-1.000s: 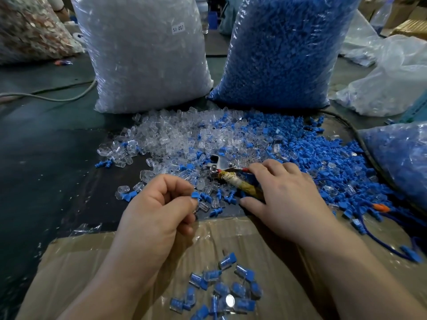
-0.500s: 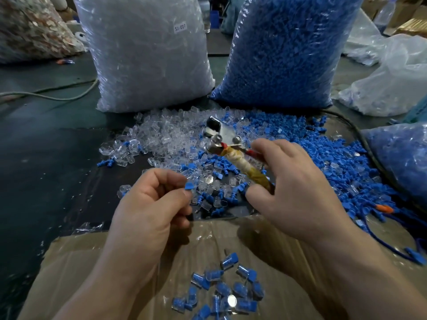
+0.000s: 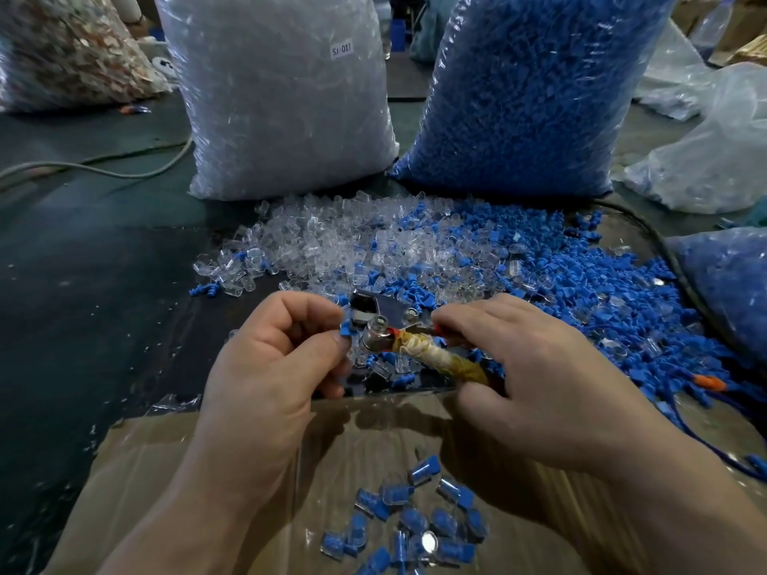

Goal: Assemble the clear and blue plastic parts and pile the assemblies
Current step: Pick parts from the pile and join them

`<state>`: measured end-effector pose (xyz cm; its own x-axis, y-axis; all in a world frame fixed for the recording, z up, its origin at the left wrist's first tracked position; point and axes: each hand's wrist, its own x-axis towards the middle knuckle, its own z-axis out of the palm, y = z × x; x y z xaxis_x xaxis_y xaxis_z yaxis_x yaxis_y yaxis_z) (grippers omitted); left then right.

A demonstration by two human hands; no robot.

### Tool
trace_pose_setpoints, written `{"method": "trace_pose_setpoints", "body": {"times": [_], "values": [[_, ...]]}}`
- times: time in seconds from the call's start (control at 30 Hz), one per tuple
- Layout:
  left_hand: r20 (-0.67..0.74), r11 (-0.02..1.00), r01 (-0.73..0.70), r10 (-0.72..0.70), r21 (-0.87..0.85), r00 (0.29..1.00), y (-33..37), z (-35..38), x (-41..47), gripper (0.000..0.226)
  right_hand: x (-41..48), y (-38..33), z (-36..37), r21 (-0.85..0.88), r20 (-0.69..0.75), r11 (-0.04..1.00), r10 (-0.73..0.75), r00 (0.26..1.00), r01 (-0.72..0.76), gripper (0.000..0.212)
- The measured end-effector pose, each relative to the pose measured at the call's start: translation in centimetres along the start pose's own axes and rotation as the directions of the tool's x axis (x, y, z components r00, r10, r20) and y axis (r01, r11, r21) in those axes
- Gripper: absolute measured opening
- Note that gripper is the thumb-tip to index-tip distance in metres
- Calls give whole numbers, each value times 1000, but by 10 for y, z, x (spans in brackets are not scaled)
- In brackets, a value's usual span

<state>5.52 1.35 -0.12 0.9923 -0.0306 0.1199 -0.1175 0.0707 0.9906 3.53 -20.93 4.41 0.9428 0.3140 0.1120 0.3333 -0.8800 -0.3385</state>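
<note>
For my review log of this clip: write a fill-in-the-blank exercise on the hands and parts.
The left hand pinches a small ____ part.
The right hand grips the tool by its ____.
The finished pieces lie on the ____.
The bag of clear parts stands ____ of the bag of blue parts.
Missing: blue; handle; cardboard; left.

Left hand (image 3: pixel 274 359) pinches blue part (image 3: pixel 346 329) at metal tool (image 3: pixel 384 321) head; right hand (image 3: pixel 535 379) grips wrapped handle (image 3: pixel 436 356).

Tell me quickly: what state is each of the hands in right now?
Left hand: closed, pinching a small blue part at the fingertips.
Right hand: closed, gripping the tape-wrapped handle of the metal tool.
</note>
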Motion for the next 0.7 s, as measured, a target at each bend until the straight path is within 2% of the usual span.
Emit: {"method": "trace_pose_setpoints", "body": {"times": [0.27,0.4,0.5,0.6,0.7], "values": [[-9,999,-1,2,50,1000,3,1,-2,18,1,4,2,-31,22,999,-41,999,42,62],[0,997,-14,14,81,1000,4,1,-2,20,3,3,5,-36,9,999,-28,1000,28,48],[11,994,-16,14,108,1000,4,-2,-1,32,3,-1,2,-15,-4,1000,-13,1000,13,40],[25,990,-36,33,138,999,8,-1,-3,37,2,-2,2,1,-3,1000,-1,1000,1,41],[-31,989,-29,33,145,999,10,2,-2,32,2,3,5,1,4,1000,28,1000,-28,49]]}}
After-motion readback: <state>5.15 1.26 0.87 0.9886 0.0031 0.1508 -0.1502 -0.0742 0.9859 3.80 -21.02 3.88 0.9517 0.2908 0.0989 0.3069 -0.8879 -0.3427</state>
